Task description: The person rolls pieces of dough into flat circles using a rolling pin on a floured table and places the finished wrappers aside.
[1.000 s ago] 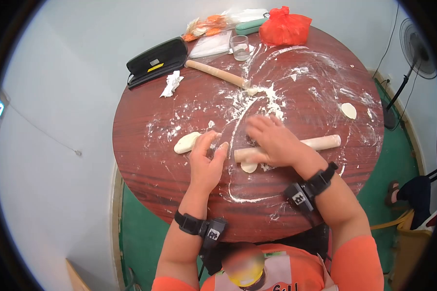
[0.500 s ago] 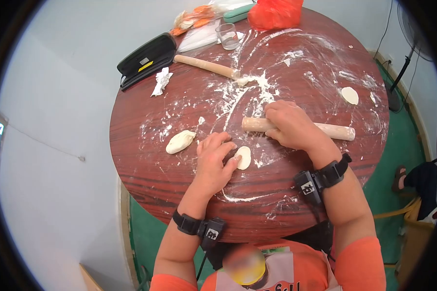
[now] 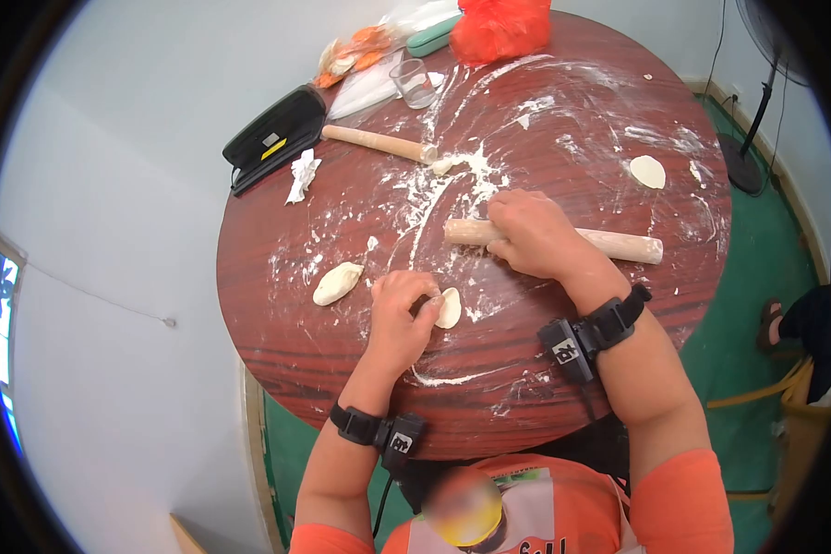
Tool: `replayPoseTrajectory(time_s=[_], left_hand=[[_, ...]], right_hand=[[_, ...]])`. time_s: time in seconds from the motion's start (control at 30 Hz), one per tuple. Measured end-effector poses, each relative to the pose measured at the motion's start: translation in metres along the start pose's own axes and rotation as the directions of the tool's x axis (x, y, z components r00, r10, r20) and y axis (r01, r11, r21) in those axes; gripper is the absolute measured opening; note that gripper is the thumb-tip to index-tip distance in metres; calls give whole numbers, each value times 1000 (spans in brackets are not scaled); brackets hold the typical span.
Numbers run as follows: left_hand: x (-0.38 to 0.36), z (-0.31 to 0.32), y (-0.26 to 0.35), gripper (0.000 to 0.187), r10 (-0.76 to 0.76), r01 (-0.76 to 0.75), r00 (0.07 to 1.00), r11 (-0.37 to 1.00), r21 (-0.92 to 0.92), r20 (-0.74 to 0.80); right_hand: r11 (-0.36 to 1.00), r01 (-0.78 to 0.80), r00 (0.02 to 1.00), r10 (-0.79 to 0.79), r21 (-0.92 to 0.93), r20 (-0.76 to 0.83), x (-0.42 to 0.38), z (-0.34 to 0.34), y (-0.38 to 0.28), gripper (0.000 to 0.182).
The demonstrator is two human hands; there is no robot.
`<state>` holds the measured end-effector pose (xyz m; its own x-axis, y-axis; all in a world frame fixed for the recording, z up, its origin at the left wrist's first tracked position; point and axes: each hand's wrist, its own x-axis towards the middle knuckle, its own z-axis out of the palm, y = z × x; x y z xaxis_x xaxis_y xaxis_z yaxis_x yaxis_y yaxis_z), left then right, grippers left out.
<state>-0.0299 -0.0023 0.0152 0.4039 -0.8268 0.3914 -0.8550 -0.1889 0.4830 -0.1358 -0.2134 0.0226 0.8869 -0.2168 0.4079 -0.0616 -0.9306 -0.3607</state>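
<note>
On the floury table [image 3: 342, 342] my left hand [image 3: 403, 309] pinches the left edge of a small flat dough wrapper [image 3: 449, 308], thumb against fingers. My right hand [image 3: 533, 233] is wrapped round a wooden rolling pin [image 3: 623, 246] just beyond the wrapper; the pin lies across the table, its left end showing past my fingers. A lump of dough [image 3: 338, 283] rests to the left of my left hand. Farther right lies another flat round wrapper [image 3: 648, 172], apart from both hands.
A second rolling pin [image 3: 379, 141] lies toward the back, near an open black case [image 3: 282, 134] and crumpled tissue [image 3: 302, 175]. Behind are a glass [image 3: 414, 85], a red plastic bag [image 3: 499, 32] and a green case [image 3: 432, 35]. A fan [image 3: 757, 120] stands at right.
My left fingers have closed from a spread pose onto the wrapper's edge. My right hand stays on the rolling pin. The view has shifted slightly.
</note>
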Motion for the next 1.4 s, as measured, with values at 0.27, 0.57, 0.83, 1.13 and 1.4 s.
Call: replayPoseTrajectory(time_s=[0.27,0.57,0.83,1.13,1.4], left_hand=[[32,-6,-7,5,-246,202,966,907,-370,-75],[56,18,13,34,239,-294,950,904,312,204],[29,4,25,47,179,-283,928,910,303,327],[-29,-15,55,47,98,-213,939,919,333,329],[-38,-24,13,26,-56,21,952,993,-119,-302]], right_hand=[[995,-94,995,94,-32,14,1,-7,5,20],[983,-163,987,162,-80,-26,1,-6,8,19],[986,-135,991,134,-100,-14,4,-1,10,23],[996,-9,999,6,85,35,-1,-10,-14,20],[988,125,971,-141,91,191,-22,-3,-51,28]])
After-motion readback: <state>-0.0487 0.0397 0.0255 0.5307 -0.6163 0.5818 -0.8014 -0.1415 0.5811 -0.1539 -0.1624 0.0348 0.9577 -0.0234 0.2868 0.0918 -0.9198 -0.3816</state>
